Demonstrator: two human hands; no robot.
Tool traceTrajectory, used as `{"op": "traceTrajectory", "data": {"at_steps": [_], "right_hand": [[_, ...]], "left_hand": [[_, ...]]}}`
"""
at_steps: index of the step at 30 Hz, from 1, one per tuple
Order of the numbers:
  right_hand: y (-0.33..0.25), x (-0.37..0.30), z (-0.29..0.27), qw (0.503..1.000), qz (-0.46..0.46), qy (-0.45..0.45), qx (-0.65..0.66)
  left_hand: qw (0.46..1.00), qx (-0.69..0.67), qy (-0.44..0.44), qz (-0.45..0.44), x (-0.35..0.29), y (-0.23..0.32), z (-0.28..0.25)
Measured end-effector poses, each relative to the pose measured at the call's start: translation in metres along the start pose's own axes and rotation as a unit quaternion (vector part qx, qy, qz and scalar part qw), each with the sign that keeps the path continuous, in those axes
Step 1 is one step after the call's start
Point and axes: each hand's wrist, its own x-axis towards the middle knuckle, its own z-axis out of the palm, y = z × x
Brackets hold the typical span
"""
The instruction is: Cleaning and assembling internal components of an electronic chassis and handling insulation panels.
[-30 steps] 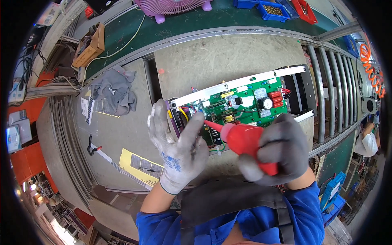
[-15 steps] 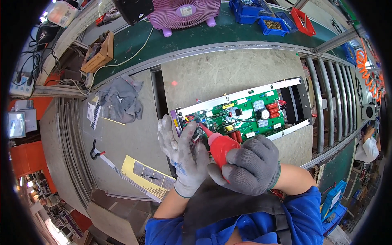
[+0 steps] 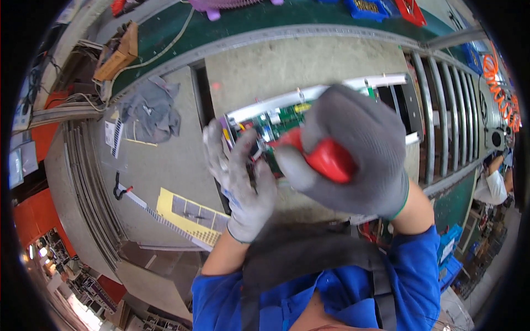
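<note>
A red squeeze bottle (image 3: 333, 161) with a pointed nozzle is tilted in my right hand (image 3: 359, 149), whose dark grey gloved fingers wrap round it. The nozzle points left, to the wired end of a green circuit board (image 3: 287, 115) in a long silver-railed frame (image 3: 386, 80). My right hand covers much of the board. At the board's left end is my left hand (image 3: 243, 187), in a paler glove, its fingers apart. Small wires and a whitish part show between its thumb and forefinger; I cannot make out whether they touch it.
Metal rollers (image 3: 443, 121) run along the right. A grey cloth (image 3: 152, 110) and a yellow printed sheet (image 3: 190, 215) lie at left. Behind are a green bench (image 3: 243, 22), a cardboard box (image 3: 118, 52), a purple fan (image 3: 221, 4) and a blue parts bin (image 3: 367, 10).
My right hand with the bottle has risen closer to the camera, tipping the bottle flatter. The view has shifted, so the bench and fan sit higher. My left hand stays by the board's end.
</note>
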Motion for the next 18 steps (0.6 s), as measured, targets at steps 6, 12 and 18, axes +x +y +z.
{"op": "traceTrajectory", "data": {"at_steps": [6, 12, 18], "right_hand": [[-0.002, 0.012, 0.02, 0.999, -0.012, 0.033, -0.014], [0.006, 0.005, 0.026, 0.999, 0.013, 0.033, 0.008], [-0.006, -0.023, -0.001, 0.998, 0.026, 0.064, 0.011]], "left_hand": [[0.999, -0.024, 0.022, -0.038, -0.008, -0.002, 0.005], [0.995, -0.096, 0.021, -0.003, -0.016, -0.015, 0.008], [0.998, -0.056, -0.005, 0.021, -0.007, 0.0, 0.001]]}}
